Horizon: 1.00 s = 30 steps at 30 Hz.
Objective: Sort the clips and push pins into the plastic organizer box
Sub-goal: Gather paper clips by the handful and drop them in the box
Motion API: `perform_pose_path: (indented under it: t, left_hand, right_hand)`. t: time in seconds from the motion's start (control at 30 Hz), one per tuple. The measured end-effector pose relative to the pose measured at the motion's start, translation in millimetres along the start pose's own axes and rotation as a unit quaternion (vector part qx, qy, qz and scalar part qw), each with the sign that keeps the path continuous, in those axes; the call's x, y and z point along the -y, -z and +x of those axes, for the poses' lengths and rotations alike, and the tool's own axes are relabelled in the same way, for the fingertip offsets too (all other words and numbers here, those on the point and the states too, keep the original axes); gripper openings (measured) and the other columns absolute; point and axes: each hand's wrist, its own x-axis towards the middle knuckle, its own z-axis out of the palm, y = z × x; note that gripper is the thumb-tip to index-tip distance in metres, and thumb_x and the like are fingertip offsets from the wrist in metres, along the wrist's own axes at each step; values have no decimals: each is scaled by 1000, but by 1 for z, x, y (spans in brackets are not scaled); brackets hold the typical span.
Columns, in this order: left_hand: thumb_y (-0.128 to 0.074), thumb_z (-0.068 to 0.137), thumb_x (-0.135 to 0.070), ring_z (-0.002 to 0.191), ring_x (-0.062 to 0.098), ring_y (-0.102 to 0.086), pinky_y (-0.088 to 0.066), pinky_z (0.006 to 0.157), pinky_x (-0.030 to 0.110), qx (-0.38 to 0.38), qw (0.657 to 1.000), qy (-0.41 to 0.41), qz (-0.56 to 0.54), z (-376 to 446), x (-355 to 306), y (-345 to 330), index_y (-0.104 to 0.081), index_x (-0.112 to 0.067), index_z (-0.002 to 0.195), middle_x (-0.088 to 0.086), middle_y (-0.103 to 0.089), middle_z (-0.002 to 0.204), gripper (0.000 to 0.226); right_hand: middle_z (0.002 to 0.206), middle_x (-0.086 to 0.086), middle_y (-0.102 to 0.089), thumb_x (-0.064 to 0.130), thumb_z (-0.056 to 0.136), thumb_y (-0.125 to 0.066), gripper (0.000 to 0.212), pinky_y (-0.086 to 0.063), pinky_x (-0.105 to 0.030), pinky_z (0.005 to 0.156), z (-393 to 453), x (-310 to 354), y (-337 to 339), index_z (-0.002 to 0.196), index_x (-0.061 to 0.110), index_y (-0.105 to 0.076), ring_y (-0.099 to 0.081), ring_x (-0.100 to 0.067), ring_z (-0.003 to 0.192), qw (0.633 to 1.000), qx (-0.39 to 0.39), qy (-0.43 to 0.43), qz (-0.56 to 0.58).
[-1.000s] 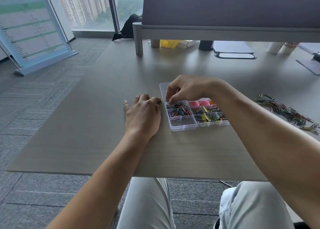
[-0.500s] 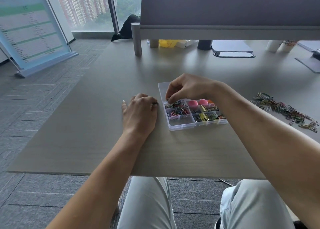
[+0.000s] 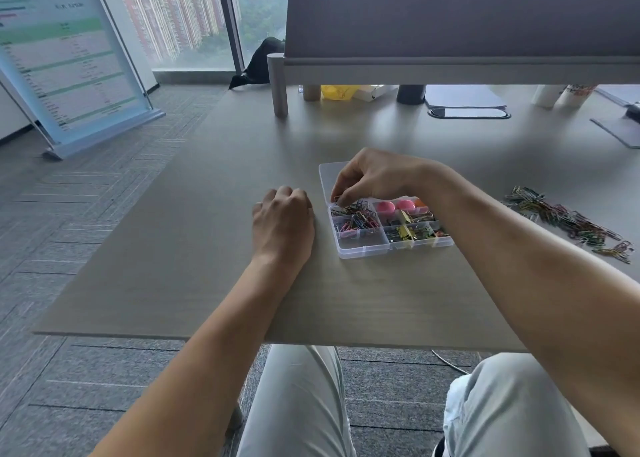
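The clear plastic organizer box lies open on the desk, its lid folded back. Its left compartments hold coloured paper clips, the middle ones binder clips, and pink round push pins fill a far cell. My right hand hovers over the far-left compartment, fingertips pinched down among the paper clips. My left hand rests on the desk just left of the box, fingers curled into a loose fist. A loose pile of paper clips lies to the right.
A grey divider panel on a metal post stands across the desk's far side. Under it are a yellow item, a dark cup and a cable slot. A sign board stands on the floor at the left.
My left hand has curled from flat into a loose fist beside the box. My right hand has stayed pinched over the far-left compartment, dipping slightly into the clips.
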Motion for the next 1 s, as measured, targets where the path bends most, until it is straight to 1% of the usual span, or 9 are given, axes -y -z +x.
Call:
perform_pose_path:
  t: [0.1,0.2,0.3,0.37,0.47,0.6,0.77,0.9,1.0]
  left_hand:
    - [-52,92,-12,104,35,-56,-43,86,42,2,1000,-10,22,1,-2,0,-65,-11,93,12,-64,101,13]
    - [-51,95,-14,107,35,-55,-42,89,42,8,1000,-13,8,1,-2,1,-65,-11,98,12,-64,106,14]
    - [-51,97,-18,106,33,-56,-44,91,43,11,996,4,-91,1,-1,2,-66,-11,98,11,-65,106,16]
    - [-53,96,-17,100,32,-58,-45,86,39,4,986,12,-165,1,-3,3,-65,-10,93,11,-67,101,14]
    - [-58,95,-17,91,27,-61,-40,74,31,7,977,25,-212,0,-9,5,-68,-8,92,8,-70,94,13]
    - [-65,91,-16,85,21,-64,-44,74,29,9,972,16,-234,3,-22,5,-74,-11,91,4,-74,90,10]
    - [-68,86,-12,79,17,-66,-51,76,30,10,965,11,-261,3,-35,3,-78,-15,88,0,-74,84,11]
    - [-62,86,-10,82,18,-65,-49,75,28,-6,962,47,-268,-6,-30,5,-76,-17,98,1,-71,88,20]
    - [-62,87,-21,88,20,-64,-50,82,33,2,969,71,-238,-20,-25,6,-71,-20,110,-1,-69,94,25]
  right_hand:
    - [98,15,-78,22,92,-77,15,-54,-29,93,0,1,0,105,26,-81,-71,-4,96,1000,7,-4,-10]
    - [98,14,-77,22,94,-75,13,-50,-22,83,-2,0,0,105,26,-79,-70,-3,93,1000,5,-2,-8]
    - [99,14,-76,24,95,-73,10,-49,-21,81,-4,-4,0,103,28,-78,-69,-3,94,1000,1,-3,0]
    - [101,12,-76,24,96,-72,10,-50,-22,83,-4,-7,0,105,27,-77,-69,-5,97,1000,-8,-3,14]
    - [99,9,-76,21,97,-71,11,-50,-20,78,-6,-12,0,106,22,-76,-68,-5,91,996,-53,2,68]
    - [94,3,-74,19,96,-72,8,-50,-22,71,-13,-18,2,103,18,-76,-64,-6,83,989,-111,3,94]
    - [92,5,-74,18,95,-73,9,-48,-16,69,-28,-20,6,102,16,-78,-65,-3,82,990,-123,10,62]
    - [92,5,-77,17,94,-75,10,-54,-15,74,-33,-16,-1,102,14,-78,-71,-5,85,990,-134,19,27]
    - [92,5,-77,17,93,-75,11,-54,-18,74,-32,-13,-10,102,13,-79,-71,-5,84,991,-130,28,-5]
